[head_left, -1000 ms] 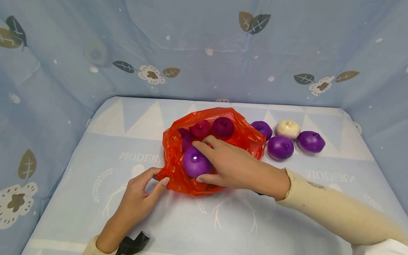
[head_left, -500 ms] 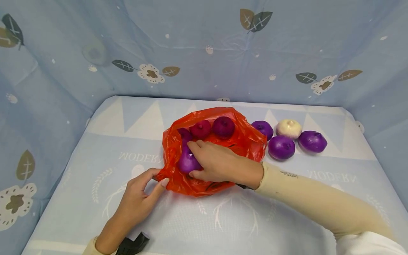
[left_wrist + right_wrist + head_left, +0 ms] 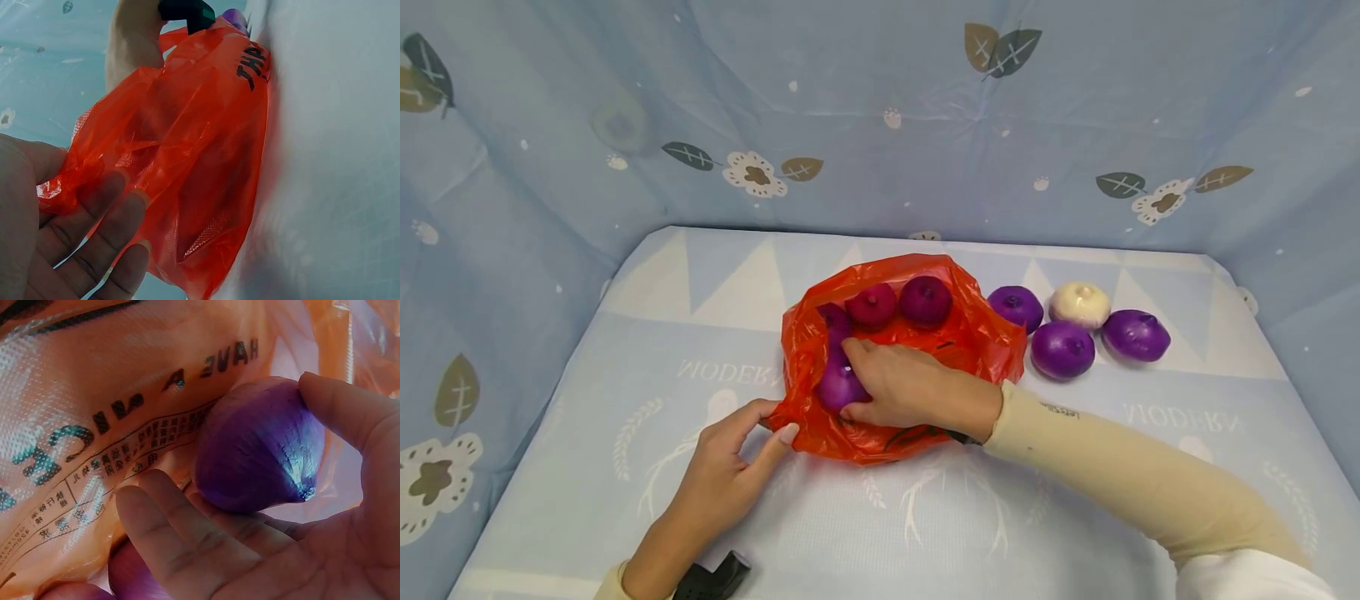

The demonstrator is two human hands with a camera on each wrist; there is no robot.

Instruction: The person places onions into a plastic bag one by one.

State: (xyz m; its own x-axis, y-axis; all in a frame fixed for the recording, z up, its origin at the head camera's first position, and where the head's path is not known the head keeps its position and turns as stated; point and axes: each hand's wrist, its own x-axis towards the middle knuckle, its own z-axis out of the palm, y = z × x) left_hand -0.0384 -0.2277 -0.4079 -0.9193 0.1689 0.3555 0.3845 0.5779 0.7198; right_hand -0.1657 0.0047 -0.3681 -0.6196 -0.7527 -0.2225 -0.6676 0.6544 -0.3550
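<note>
A red plastic bag (image 3: 992, 333) lies with its mouth spread wide. My left hand (image 3: 722, 467) pinches its left rim between thumb and forefinger; the other fingers rest along the outside of the bag in the left wrist view. Inside the bag, my right hand (image 3: 895, 383) has thumb and fingers about a shiny purple onion (image 3: 250, 450), low at the bag's left side. In the right wrist view the thumb tip touches this onion, and the fingers nearest the camera stand off it. A dark red onion (image 3: 926, 301), a pinkish red onion (image 3: 872, 305) and a partly hidden purple onion (image 3: 833, 321) also lie inside.
Right of the bag, a white onion (image 3: 1079, 305) sits among purple onions (image 3: 1063, 350), one beside the bag's rim. A pale patterned cloth (image 3: 1075, 517) covers the table. Blue printed curtain (image 3: 880, 100) stands behind and at the sides. A black wrist device (image 3: 715, 575) is strapped at the left wrist.
My right hand has moved left and deeper into the bag with the purple onion, mostly during the first half second. My left hand keeps its hold on the rim.
</note>
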